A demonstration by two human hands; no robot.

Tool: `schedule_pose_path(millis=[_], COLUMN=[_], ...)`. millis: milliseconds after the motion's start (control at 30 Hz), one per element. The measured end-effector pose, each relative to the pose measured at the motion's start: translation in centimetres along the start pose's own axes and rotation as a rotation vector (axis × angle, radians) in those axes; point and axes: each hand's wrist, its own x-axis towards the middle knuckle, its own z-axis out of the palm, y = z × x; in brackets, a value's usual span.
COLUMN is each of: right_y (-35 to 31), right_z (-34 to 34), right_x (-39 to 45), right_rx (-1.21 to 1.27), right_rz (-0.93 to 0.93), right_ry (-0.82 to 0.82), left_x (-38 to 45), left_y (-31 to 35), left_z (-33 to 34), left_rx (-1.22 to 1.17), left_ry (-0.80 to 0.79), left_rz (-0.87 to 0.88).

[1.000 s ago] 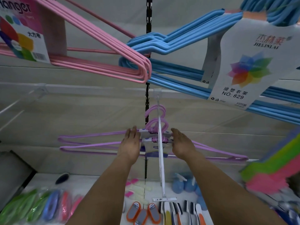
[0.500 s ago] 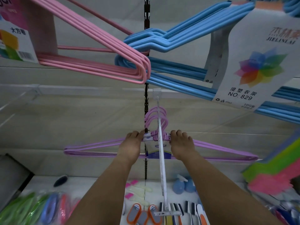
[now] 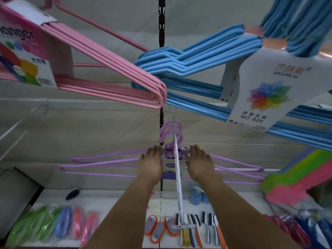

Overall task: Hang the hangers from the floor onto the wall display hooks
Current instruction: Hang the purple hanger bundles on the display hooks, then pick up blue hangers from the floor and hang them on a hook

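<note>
Bundles of purple hangers (image 3: 107,159) hang by their curved tops on a long white display hook (image 3: 177,159) that juts from the wall toward me. My left hand (image 3: 150,163) lies on the hangers just left of the hook, fingers straight and pointing at the wall. My right hand (image 3: 199,163) lies on them just right of the hook in the same way. Both hands press against the hangers' shoulders near the labelled necks. The palms are hidden.
Pink hangers (image 3: 111,69) with a label hang overhead at left, blue hangers (image 3: 206,56) with a white label (image 3: 265,97) overhead at right. Green and pink hangers (image 3: 298,178) stick out at right. A white shelf (image 3: 115,198) below holds brushes and packaged goods.
The purple hangers have slid back along the hook toward the wall with both hands on them. The camera view shifted slightly.
</note>
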Motion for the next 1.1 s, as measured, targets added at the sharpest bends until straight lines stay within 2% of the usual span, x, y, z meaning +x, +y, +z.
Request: schedule_pose_path(millis=[267, 367, 433, 567, 833, 1100], right_y=[2.7, 5.4, 7.2, 11.8, 21.6, 31.7], right_z=[-0.4, 0.0, 0.3, 0.3, -0.2, -0.2], right_x=[-6.5, -10.0, -12.3, -17.8, -31.1, -46.5], right_rx=[0.116, 0.146, 0.142, 0.15, 0.249, 0.31], right_rz=[0.111, 0.176, 0.214, 0.297, 0.499, 0.802], right_ry=[-0.117, -0.144, -0.144, -0.149, -0.087, -0.032], left_x=[-4.2, -6.4, -8.3, -11.7, -18.9, -26.1], left_y=[2.0, 3.8, 5.0, 9.4, 22.9, 38.6], left_z=[-0.2, 0.6, 2.1, 3.3, 3.4, 5.6], left_rx=[-0.096, -0.212, -0.29, -0.163, -0.057, -0.042], left_ry=[-0.073, -0.07, -0.066, -0.199, -0.259, -0.33], left_rz=[-0.062, -0.128, -0.111, -0.054, 0.218, 0.564])
